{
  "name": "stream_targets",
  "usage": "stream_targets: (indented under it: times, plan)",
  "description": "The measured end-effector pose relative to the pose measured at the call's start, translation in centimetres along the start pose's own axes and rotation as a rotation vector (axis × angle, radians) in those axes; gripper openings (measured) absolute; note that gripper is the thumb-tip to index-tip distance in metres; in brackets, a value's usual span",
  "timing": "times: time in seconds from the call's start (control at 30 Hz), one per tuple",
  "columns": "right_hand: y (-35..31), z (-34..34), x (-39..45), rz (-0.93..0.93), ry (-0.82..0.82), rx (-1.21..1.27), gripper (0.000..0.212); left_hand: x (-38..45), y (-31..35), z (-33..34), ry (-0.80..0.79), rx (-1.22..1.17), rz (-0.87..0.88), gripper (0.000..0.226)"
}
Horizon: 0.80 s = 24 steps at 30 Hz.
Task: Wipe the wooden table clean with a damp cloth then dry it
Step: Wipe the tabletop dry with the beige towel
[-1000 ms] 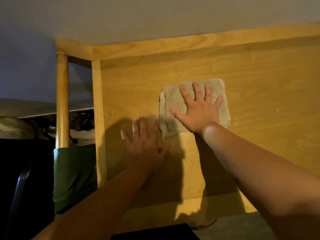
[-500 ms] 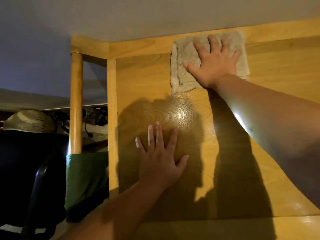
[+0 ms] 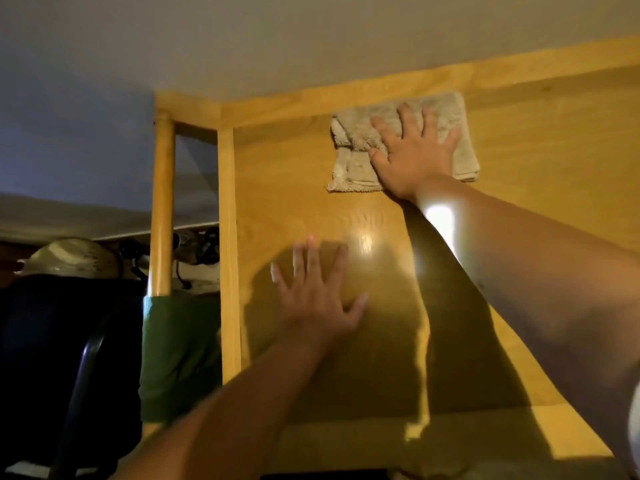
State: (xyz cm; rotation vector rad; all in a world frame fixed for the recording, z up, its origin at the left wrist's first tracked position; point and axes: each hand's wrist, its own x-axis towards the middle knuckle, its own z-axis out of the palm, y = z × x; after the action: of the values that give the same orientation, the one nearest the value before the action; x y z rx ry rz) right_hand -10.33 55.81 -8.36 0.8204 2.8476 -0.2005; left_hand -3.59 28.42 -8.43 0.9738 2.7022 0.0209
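Both forearms are bare from wrist to frame edge, with no watch, ring or bracelet showing. The left hand point(image 3: 317, 301) and right hand point(image 3: 414, 157) are ungloved. A pale edge at lower right may be a sleeve.

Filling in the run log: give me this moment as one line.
phase: wiping | right hand: flat on cloth by far edge | left hand: flat on table, bracing | cloth: folded

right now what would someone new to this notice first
The right hand is pressed flat, fingers spread, on a beige cloth near the far edge of the wooden table. Nearer, the left hand lies flat on bare wood, beside a bright glare spot.
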Motion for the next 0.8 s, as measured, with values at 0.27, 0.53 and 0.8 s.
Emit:
stream_targets:
  times: [0.27,0.53,0.8]
  plan:
    - [1.1,2.3,-16.0,0.016,-0.065,0.019,0.061,-0.3,-0.3,0.7,0.068,0.008,0.013,0.069]
    - [1.9,5.2,-34.0,-0.014,-0.097,0.000,0.061,-0.2,-0.1,0.9,0.049,0.015,-0.012,0.072]
    - [1.5,5.1,-34.6,0.036,-0.132,-0.032,0.063,-0.6,-0.1,0.1,0.039,-0.049,0.027,0.069]
